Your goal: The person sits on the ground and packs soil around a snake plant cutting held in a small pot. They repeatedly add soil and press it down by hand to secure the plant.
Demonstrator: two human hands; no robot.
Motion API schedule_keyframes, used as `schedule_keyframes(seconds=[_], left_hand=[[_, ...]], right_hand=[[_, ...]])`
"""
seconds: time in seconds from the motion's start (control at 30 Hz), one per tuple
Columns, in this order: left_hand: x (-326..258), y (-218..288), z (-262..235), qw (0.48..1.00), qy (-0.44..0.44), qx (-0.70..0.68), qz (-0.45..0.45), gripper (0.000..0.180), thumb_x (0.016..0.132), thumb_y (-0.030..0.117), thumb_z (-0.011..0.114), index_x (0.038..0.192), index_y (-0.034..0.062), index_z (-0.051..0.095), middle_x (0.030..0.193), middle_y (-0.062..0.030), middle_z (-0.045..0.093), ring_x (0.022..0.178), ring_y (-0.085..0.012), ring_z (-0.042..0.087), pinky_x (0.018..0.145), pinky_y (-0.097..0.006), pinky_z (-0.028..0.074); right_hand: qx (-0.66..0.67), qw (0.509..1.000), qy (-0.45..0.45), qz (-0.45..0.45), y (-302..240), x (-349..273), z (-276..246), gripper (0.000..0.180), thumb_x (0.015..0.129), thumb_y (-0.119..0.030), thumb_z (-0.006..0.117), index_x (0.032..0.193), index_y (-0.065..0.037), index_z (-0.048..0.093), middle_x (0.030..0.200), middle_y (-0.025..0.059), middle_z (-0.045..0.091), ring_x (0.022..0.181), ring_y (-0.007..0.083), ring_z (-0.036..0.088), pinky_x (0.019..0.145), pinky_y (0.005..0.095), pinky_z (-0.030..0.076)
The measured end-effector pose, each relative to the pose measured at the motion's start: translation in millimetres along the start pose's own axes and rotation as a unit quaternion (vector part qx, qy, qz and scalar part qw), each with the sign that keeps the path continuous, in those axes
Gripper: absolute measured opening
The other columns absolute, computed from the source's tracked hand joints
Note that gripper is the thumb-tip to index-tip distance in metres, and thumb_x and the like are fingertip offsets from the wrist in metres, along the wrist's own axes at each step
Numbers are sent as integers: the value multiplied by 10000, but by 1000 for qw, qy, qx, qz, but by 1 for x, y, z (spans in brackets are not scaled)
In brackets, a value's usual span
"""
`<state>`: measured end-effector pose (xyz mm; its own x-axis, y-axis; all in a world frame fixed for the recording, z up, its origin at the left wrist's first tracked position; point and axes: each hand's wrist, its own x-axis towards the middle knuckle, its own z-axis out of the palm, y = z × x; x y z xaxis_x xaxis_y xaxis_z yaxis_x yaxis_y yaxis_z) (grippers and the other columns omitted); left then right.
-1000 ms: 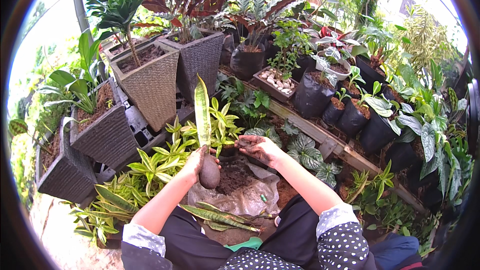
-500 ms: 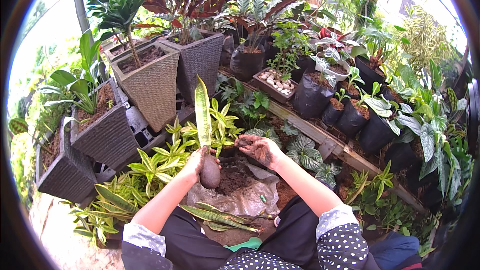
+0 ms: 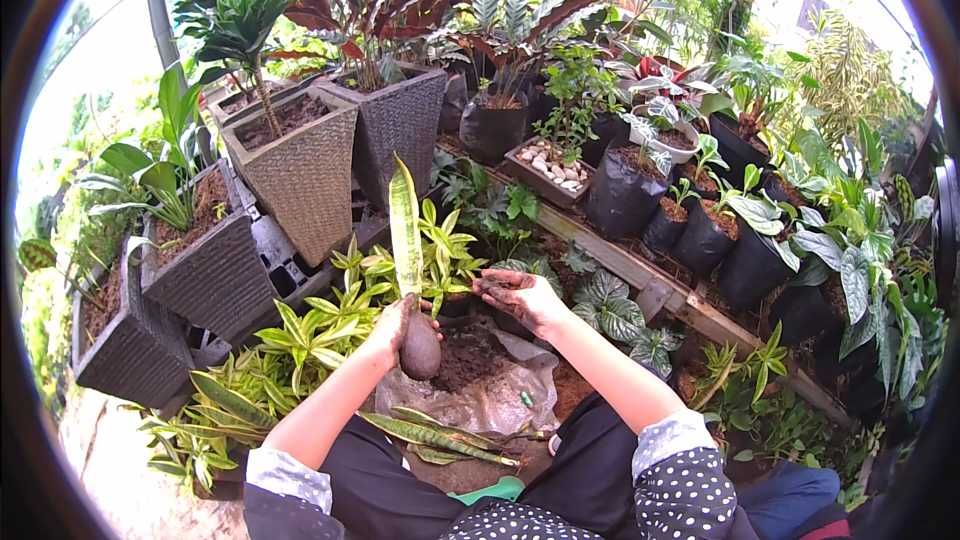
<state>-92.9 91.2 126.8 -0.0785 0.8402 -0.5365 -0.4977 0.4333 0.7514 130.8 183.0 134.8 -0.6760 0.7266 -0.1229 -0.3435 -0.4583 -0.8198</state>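
Note:
My left hand [image 3: 392, 330] is closed round a small rounded grey-brown pot or bag [image 3: 420, 350]. From its top rises an upright snake plant leaf [image 3: 405, 230], green with pale yellow edges. To the right, a little apart from the leaf, my right hand [image 3: 522, 300] is raised with its soil-dark fingers curled together. What lies in those fingers, if anything, cannot be made out. Below both hands a heap of dark soil [image 3: 465, 358] rests on a crumpled plastic sheet [image 3: 530, 370]. Loose snake plant leaves [image 3: 440, 434] lie in front of the sheet, between my legs.
Tall textured planters [image 3: 295, 175] stand at the left, with low yellow-green plants [image 3: 310, 335] in front of them. A metal rail [image 3: 690, 300] runs diagonally at the right, lined behind with black bag pots [image 3: 625, 190]. A stone-filled tray [image 3: 550, 168] sits beyond the rail.
My right hand has turned slightly, its fingers now closer together and less palm-up. The left hand with the pot and leaf has hardly moved.

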Motion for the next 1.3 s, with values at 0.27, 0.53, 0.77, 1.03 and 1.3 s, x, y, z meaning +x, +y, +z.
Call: schedule_keyframes(seconds=[0.27, 0.53, 0.77, 1.03, 1.3], left_hand=[[-1, 0, 0, 1000, 5, -7, 0, 317, 939, 314, 364, 959, 21, 483, 666, -159, 574, 548, -293, 592, 539, -409, 520], [2, 1, 0, 1000, 3, 6, -19, 339, 934, 366, 367, 992, 52, 480, 672, -116, 567, 581, -288, 601, 554, -408, 507], [6, -1, -4, 1000, -6, 3, -7, 340, 933, 366, 370, 983, 49, 482, 670, -119, 568, 575, -285, 598, 549, -408, 506], [1, 2, 4, 1000, 8, -8, -5, 295, 931, 306, 388, 953, 31, 492, 650, -153, 578, 531, -287, 592, 518, -397, 512], [-2, 1, 4, 1000, 8, -3, -2, 309, 936, 312, 377, 950, 29, 499, 658, -153, 584, 538, -283, 595, 528, -393, 512]], right_hand=[[18, 999, -25, 30, 1, 2, -3, 373, 840, 4, 535, 1198, 55, 447, 1129, 161, 557, 1059, 235, 553, 901, 306, 462], [-54, 997, 58, 25, 8, 6, -8, 323, 860, -5, 512, 1166, 79, 456, 1022, 142, 588, 908, 208, 594, 842, 330, 496], [-44, 998, 24, 49, 1, 3, 4, 277, 886, -25, 478, 1136, 95, 476, 1032, 202, 587, 977, 252, 592, 855, 319, 500], [74, 996, 26, 42, 4, 6, -8, 406, 750, 89, 326, 1130, 117, 467, 1101, 220, 548, 1043, 293, 558, 889, 333, 486], [99, 994, 45, 32, 8, 2, -11, 120, 797, 5, 421, 738, 56, 512, 945, 229, 593, 850, 297, 617, 782, 367, 541]])
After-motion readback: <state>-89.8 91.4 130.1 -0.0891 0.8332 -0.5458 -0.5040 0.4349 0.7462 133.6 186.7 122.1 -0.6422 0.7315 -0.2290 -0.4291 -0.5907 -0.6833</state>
